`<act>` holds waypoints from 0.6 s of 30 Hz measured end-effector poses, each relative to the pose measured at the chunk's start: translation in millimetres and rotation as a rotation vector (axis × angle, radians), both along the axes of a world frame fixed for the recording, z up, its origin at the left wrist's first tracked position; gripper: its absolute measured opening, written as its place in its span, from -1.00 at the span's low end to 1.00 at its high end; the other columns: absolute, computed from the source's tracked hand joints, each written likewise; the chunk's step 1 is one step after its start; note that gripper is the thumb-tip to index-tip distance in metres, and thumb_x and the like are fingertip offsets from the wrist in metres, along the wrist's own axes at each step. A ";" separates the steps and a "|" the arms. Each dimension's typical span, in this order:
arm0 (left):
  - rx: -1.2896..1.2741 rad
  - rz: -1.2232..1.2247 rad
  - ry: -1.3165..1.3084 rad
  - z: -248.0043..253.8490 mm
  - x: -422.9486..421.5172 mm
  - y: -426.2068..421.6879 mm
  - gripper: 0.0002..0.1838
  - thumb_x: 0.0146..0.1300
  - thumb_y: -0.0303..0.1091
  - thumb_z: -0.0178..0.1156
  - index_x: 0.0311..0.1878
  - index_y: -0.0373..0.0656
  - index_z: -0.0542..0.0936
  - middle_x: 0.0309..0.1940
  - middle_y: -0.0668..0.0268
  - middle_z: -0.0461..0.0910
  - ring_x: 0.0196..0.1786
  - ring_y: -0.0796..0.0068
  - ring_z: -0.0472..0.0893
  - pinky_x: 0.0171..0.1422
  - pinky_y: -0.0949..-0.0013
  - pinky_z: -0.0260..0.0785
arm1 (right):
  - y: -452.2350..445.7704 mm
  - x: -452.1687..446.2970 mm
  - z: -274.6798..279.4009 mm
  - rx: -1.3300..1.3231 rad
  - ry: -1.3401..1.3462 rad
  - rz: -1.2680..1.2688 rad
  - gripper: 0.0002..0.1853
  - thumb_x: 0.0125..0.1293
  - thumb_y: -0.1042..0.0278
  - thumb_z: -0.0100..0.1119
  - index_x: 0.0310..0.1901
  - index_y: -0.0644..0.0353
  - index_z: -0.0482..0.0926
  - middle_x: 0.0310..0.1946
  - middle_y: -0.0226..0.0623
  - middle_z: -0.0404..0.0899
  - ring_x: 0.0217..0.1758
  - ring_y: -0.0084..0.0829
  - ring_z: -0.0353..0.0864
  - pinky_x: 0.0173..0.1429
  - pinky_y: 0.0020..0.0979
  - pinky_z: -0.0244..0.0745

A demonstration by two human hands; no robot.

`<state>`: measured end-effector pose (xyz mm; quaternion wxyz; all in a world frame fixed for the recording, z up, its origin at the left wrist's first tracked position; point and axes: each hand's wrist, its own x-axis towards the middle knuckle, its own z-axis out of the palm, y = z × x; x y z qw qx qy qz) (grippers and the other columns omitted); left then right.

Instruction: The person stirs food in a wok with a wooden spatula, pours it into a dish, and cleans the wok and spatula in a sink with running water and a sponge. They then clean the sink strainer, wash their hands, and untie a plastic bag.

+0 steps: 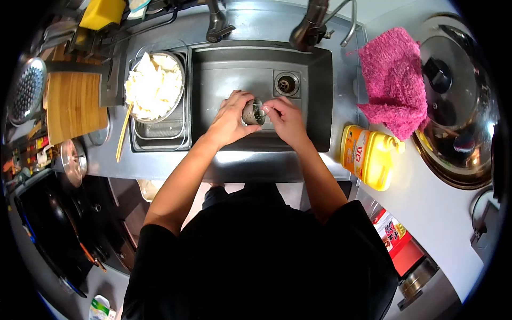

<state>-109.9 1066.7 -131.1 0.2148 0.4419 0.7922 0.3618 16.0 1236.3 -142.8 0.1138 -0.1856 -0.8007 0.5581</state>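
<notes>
Over the sink [229, 80], my left hand [233, 118] is wrapped around a small metal strainer basket [253, 113]. Its wall looks dotted with holes, and dark green bits show at its tilted opening. My right hand [285, 120] is closed in a pinch at the basket's right rim. Whatever lies between those fingertips is too small to make out. The drain hole [286, 84] sits just beyond my right hand, in the sink's floor.
At the left, a bowl of pale cut pieces [154, 88] rests on a wire rack, with chopsticks [124, 133] beside it. A faucet [309, 26] overhangs the far edge. To the right are a yellow detergent jug [373, 157], a pink cloth [393, 80] and a large lidded pan [453, 96].
</notes>
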 end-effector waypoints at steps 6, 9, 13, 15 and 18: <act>-0.131 -0.020 0.017 18.9 -6.1 2.9 -0.16 -0.07 -0.25 0.61 0.33 -0.21 0.48 0.23 0.07 0.52 0.38 -0.05 0.45 0.48 0.04 0.26 | -5.2 -3.4 -1.1 0.052 -0.002 -0.050 -0.87 0.40 0.33 0.32 -0.14 0.18 0.71 -0.29 -0.20 0.59 -0.27 -0.17 0.61 -0.16 -0.24 0.50; -0.174 -0.008 0.027 20.5 -6.6 3.6 -0.17 -0.06 -0.26 0.60 0.33 -0.23 0.49 0.17 0.07 0.53 0.29 -0.02 0.51 0.43 0.10 0.31 | -7.0 -4.7 -1.8 0.037 -0.023 -0.068 -0.87 0.41 0.31 0.31 -0.15 0.16 0.72 -0.29 -0.20 0.59 -0.26 -0.15 0.62 -0.14 -0.23 0.52; -0.187 0.020 0.023 19.7 -6.8 5.1 -0.12 -0.04 -0.25 0.62 0.37 -0.23 0.44 0.18 0.04 0.55 0.29 -0.05 0.51 0.44 0.07 0.31 | -7.2 -5.7 -5.2 0.029 -0.035 -0.079 -0.87 0.41 0.29 0.31 -0.15 0.14 0.72 -0.29 -0.20 0.59 -0.25 -0.15 0.63 -0.13 -0.22 0.53; -0.204 0.091 -0.024 22.7 -2.9 6.1 -0.11 -0.04 -0.25 0.62 0.37 -0.23 0.41 0.18 0.03 0.57 0.29 -0.06 0.51 0.44 0.06 0.31 | -7.0 -5.6 -6.1 0.027 -0.034 -0.082 -0.86 0.41 0.29 0.31 -0.15 0.15 0.72 -0.29 -0.20 0.60 -0.25 -0.14 0.63 -0.12 -0.21 0.53; -0.283 0.069 -0.062 25.4 -4.9 7.5 -0.11 -0.04 -0.25 0.63 0.36 -0.22 0.39 0.16 0.01 0.60 0.29 -0.10 0.51 0.43 0.05 0.32 | -7.2 -5.1 -8.7 0.052 -0.014 -0.087 -0.86 0.41 0.29 0.30 -0.16 0.15 0.72 -0.30 -0.20 0.60 -0.25 -0.11 0.63 -0.11 -0.18 0.53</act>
